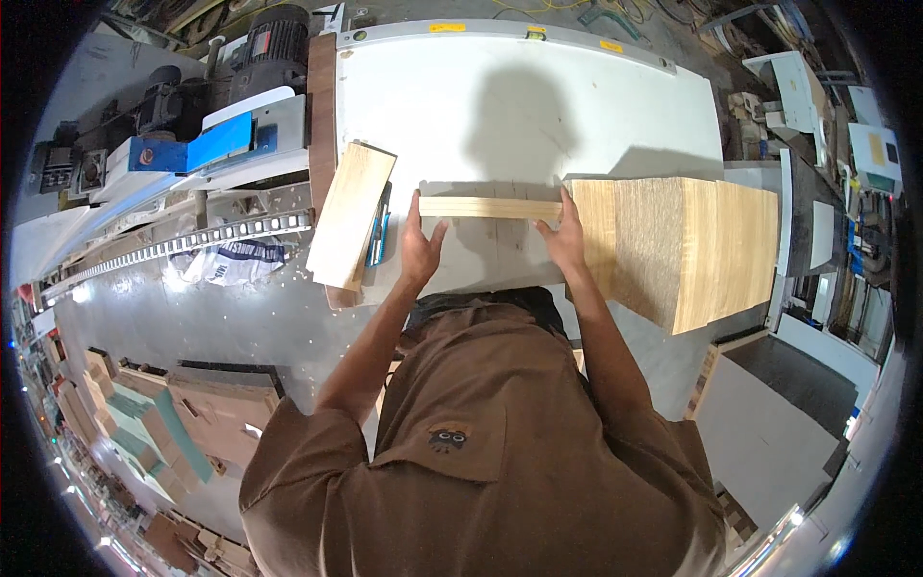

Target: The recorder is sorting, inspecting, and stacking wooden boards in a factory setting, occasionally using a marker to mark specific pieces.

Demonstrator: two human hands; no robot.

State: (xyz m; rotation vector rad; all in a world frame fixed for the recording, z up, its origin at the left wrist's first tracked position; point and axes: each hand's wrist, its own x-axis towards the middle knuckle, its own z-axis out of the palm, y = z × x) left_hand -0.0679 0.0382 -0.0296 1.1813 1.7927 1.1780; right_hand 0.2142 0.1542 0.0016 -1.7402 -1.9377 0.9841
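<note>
Between my two hands is a small stack of thin pale wooden boards (490,207), seen edge-on, with its long side running left to right over the white tabletop (413,96). My left hand (420,252) grips the left end, fingers along the end and thumb on the near side. At the other end my right hand (567,240) holds it the same way. Close to my right hand stand several larger stacked wooden boards (731,245). Left of my left hand lie a few loose boards (351,212), with blue pens or similar slim tools (381,231) beside them.
A long metal spirit level (577,43) lies along the table's far edge. Left of the table is a machine with a motor (277,43), a blue panel (219,141) and a roller track (192,240). Cut panels (221,413) stand at lower left; a grey-topped unit (769,413) is at right.
</note>
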